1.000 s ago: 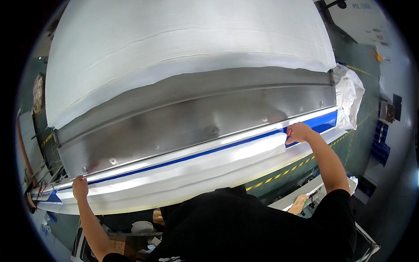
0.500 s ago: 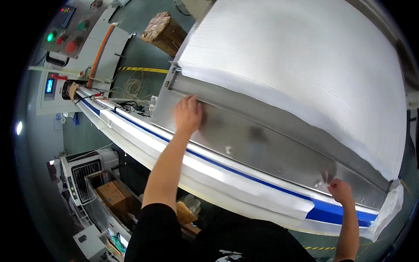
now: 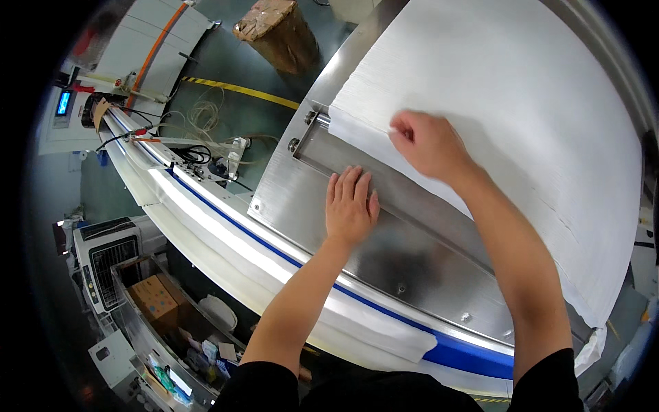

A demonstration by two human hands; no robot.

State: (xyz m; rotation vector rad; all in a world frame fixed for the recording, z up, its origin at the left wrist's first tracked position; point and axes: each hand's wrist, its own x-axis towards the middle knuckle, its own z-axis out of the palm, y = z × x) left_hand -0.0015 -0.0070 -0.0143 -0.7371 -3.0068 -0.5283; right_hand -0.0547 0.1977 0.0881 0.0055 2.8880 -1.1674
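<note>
A large white sheet [image 3: 508, 75], like stacked fibrous web, lies over the steel machine table on the far right, its front edge hanging at a long recessed slot [image 3: 405, 182]. My left hand [image 3: 351, 209] rests with fingers spread on the steel plate [image 3: 384, 254] in front of that slot. Over the sheet near its front left edge is my right hand [image 3: 432, 147], its fingers curled in. Whether anything is between those fingers is hidden. At the slot's left end sits a metal rod [image 3: 321, 120].
A blue and white strip [image 3: 453, 353] runs along the table's near edge. Beyond the table's left end stands a brown wrapped bundle [image 3: 281, 38] by yellow-black floor tape [image 3: 240, 89]. Below left are an open bin with a cardboard box [image 3: 154, 299] and a white cooler unit [image 3: 113, 264].
My right hand has left the plate's near right end and moved far left onto the white sheet. My left hand has flattened with fingers spread. The view has shifted.
</note>
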